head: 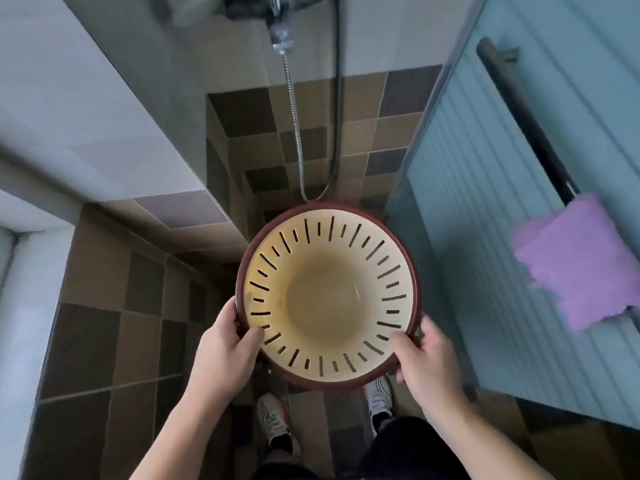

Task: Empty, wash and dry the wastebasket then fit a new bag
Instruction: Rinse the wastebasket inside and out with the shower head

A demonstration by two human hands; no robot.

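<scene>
I look straight down into a round wastebasket with a cream slotted inside and a dark red rim. It is upright, empty, with no bag, held above the tiled floor. My left hand grips the rim at its near left, thumb inside. My right hand grips the rim at its near right, thumb over the edge.
A shower hose hangs from a mixer on the far wall and loops down behind the basket. A frosted glass door stands at the right with a dark bar carrying a purple towel. My shoes stand on brown checkered tiles.
</scene>
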